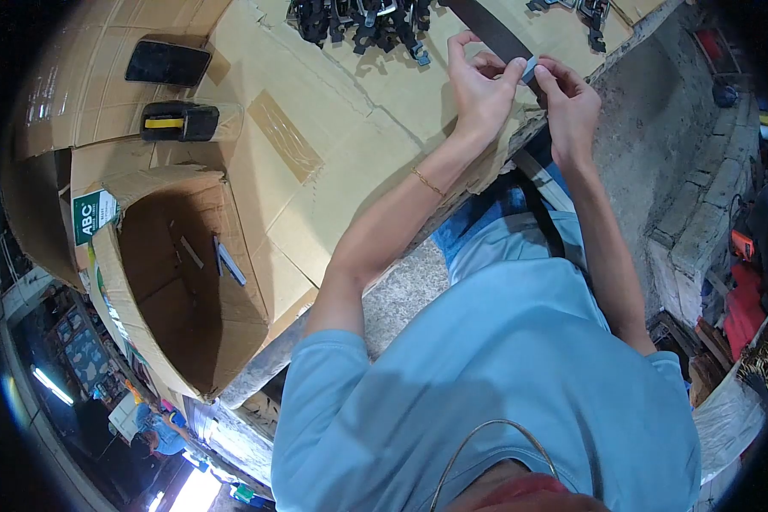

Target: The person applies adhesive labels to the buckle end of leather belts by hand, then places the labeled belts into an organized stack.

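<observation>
The left hand (480,90) and right hand (572,107) both pinch a small clip (530,66) at the strap's (491,30) end. The strap runs toward 11 o'clock, with the left hand lying alongside it.

Looks like a small, rough workshop for hand assembly, not a home or an office. Told by a concrete-edged worktop (316,171) laid over with flattened cardboard, a heap of black clips (358,21) at its far edge, an open cardboard box (179,290) with loose parts inside, bare concrete floor (657,111), cluttered goods (742,299) on the right and tube lights (51,386) low on the left.
</observation>
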